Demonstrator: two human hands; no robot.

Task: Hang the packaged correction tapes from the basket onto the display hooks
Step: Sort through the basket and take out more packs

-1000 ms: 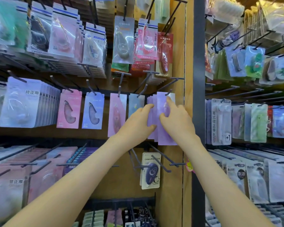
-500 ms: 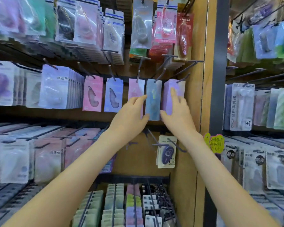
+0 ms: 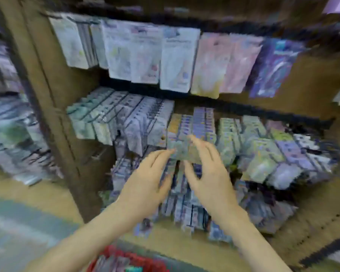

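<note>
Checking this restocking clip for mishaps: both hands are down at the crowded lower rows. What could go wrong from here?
1. A greenish pack sits between the left hand and right hand, but blur hides any firm grip; it could slip.
2. The hanging rows around it are tightly packed, so a reach might knock neighbours loose.
3. The red basket sits short of the hands, so a dropped pack may miss it.

Left hand (image 3: 145,185) and right hand (image 3: 210,177) reach forward, close together, fingers seemingly spread loosely.
</note>
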